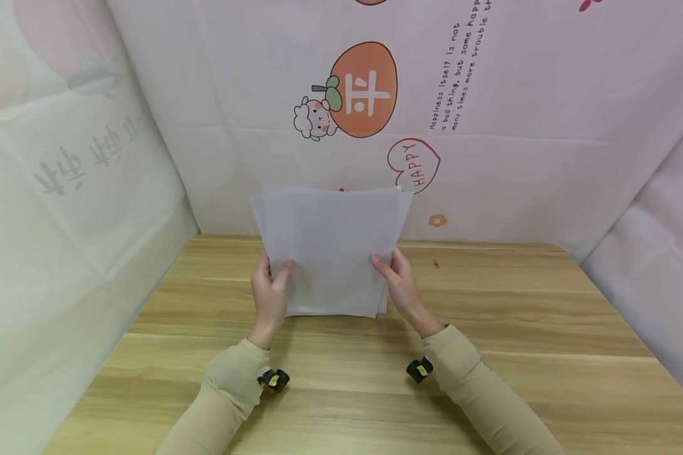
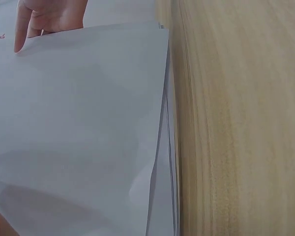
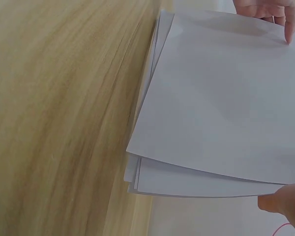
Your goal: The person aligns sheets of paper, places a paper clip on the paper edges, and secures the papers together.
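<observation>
Both hands hold a loose stack of white paper sheets (image 1: 332, 246) tilted up over the table, its lower edge close to the wood. On the left side edge, my left hand (image 1: 270, 294) grips with the thumb across the front and the fingers behind. My right hand (image 1: 403, 284) grips the opposite edge the same way. The sheets are out of line: corners fan apart at the top, and in the right wrist view several edges of the paper (image 3: 201, 182) stick out below the front sheet. The fingers behind the stack are mostly hidden.
A paper clip (image 1: 436, 264) lies on the wooden table (image 1: 518, 303), right of the stack near the back. A printed cloth (image 1: 250, 95) hangs behind the table, with more cloth at both sides. Small black cameras (image 1: 274, 380) sit at the wrists.
</observation>
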Demonstrator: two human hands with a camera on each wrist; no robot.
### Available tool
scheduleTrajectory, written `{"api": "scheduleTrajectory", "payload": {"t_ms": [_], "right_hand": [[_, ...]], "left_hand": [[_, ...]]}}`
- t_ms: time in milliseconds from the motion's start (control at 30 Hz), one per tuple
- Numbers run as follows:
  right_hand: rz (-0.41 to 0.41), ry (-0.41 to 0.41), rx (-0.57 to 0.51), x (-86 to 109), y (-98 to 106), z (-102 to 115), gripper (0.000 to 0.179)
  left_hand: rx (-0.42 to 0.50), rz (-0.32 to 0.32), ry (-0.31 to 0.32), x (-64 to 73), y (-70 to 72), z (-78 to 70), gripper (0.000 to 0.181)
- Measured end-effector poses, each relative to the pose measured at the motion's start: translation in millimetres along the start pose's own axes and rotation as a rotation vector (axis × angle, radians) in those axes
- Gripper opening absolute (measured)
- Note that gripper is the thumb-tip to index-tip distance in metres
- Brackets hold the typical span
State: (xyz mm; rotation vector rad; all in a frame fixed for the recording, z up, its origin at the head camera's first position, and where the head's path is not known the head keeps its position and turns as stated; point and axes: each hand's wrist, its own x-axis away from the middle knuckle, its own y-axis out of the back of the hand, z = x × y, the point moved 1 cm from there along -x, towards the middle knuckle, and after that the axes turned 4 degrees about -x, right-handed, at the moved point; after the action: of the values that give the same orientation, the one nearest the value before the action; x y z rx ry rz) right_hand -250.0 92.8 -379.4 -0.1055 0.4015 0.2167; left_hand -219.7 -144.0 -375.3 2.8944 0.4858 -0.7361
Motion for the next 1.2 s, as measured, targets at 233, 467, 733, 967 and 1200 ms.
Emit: {"api": "scheduleTrajectory", "payload": {"t_ms": [233,467,733,967,1200], "right_hand": [[-0.004,0.012,0.011,0.1,-2,-2,0.04],[-0.009,0.021,0.024,0.5,-3,-1,0.04],[0.007,0.0,0.02,1.7,-5,-2,0.042],[0.008,0.003,0.015,1.0,-7,-2,0.043],[0.009,-0.003,0.006,0.2,-7,-2,0.046]], "left_hand": [[-0.022,0.009,-0.005,5.0,1.5,-25.4,0.035],[-0.013,0.004,0.008,5.7,2.6,-24.7,0.037],[-0.019,-0.008,0.015,6.4,3.0,-22.4,0.035],[-0.006,-0.027,0.009,3.2,1.8,-7.5,0.039],[0.012,-0.052,0.004,0.0,0.9,11.2,0.04]]}}
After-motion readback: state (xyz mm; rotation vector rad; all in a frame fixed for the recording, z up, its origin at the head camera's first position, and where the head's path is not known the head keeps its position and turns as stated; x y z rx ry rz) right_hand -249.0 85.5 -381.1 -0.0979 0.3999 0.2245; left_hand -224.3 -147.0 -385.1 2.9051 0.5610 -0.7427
